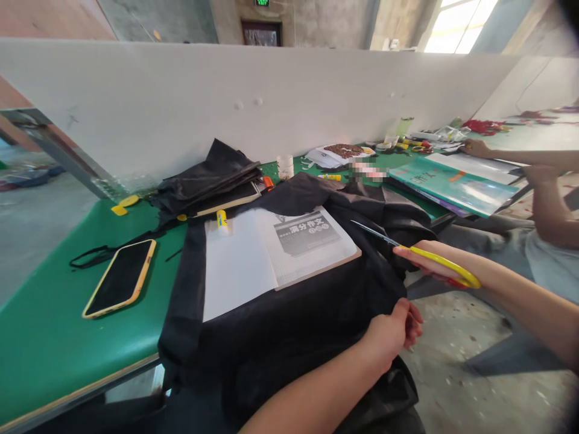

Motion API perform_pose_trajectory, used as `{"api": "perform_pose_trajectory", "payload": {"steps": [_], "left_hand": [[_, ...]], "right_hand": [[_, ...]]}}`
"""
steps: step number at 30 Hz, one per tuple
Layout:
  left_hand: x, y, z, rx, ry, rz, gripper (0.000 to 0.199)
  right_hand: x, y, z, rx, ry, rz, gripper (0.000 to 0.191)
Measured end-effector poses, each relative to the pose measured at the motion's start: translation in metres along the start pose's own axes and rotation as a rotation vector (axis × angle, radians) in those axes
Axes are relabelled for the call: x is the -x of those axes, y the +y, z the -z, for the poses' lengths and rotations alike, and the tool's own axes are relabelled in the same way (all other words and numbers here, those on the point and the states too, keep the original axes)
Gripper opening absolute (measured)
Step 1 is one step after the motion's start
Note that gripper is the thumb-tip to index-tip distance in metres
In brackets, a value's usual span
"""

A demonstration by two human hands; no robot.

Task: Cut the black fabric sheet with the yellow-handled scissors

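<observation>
My right hand [427,256] grips a pair of scissors [446,265] with yellow handles, the blades pointing left over the black cloth [294,322]. Below it, my left hand [398,328] is closed on the cloth's right edge, where the material hangs off the table. On the cloth lies an open book [242,259], its left side a blank white page and its right page printed with a grey block of characters. A small yellow glue stick [221,220] rests at the book's upper left corner.
A phone [120,280] lies on the green table [58,289] at left. Folded black cloth [208,172] is heaped behind the book. A teal book [456,181] lies at right, near another person's arm [502,155]. A white partition [181,96] stands along the back.
</observation>
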State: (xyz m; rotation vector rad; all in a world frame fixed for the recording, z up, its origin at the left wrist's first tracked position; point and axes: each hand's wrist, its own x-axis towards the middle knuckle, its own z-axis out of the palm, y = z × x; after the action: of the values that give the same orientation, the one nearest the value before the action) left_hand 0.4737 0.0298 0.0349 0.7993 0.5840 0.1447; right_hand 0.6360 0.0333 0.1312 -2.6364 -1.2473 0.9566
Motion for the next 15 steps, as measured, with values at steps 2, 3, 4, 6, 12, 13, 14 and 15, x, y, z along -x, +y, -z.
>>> {"api": "perform_pose_trajectory", "payload": {"steps": [2, 3, 4, 6, 12, 13, 14, 15], "left_hand": [[0.0, 0.001, 0.0, 0.0, -0.007, -0.003, 0.035], [0.0, 0.001, 0.0, 0.0, -0.009, -0.004, 0.034], [0.0, 0.001, 0.0, -0.001, -0.011, -0.004, 0.033], [-0.001, 0.001, 0.0, -0.014, -0.018, 0.004, 0.034], [-0.007, -0.008, 0.001, -0.057, -0.005, 0.041, 0.039], [-0.008, -0.008, 0.002, -0.061, 0.0, 0.04, 0.039], [-0.009, -0.009, 0.002, -0.064, 0.003, 0.039, 0.039], [-0.01, -0.009, 0.003, -0.069, 0.004, 0.039, 0.039]], "right_hand": [[0.001, -0.001, -0.003, -0.122, -0.019, -0.014, 0.065], [0.001, -0.001, -0.003, -0.16, -0.024, -0.022, 0.065], [-0.001, -0.001, -0.004, -0.19, -0.023, -0.027, 0.065], [-0.005, -0.001, -0.004, -0.232, -0.011, -0.038, 0.065], [-0.016, -0.004, -0.005, -0.215, -0.007, 0.009, 0.066], [-0.018, -0.004, -0.006, -0.215, -0.008, 0.013, 0.065], [-0.02, -0.004, -0.007, -0.217, -0.006, 0.015, 0.065], [-0.023, -0.005, -0.008, -0.22, 0.0, 0.018, 0.065]]}}
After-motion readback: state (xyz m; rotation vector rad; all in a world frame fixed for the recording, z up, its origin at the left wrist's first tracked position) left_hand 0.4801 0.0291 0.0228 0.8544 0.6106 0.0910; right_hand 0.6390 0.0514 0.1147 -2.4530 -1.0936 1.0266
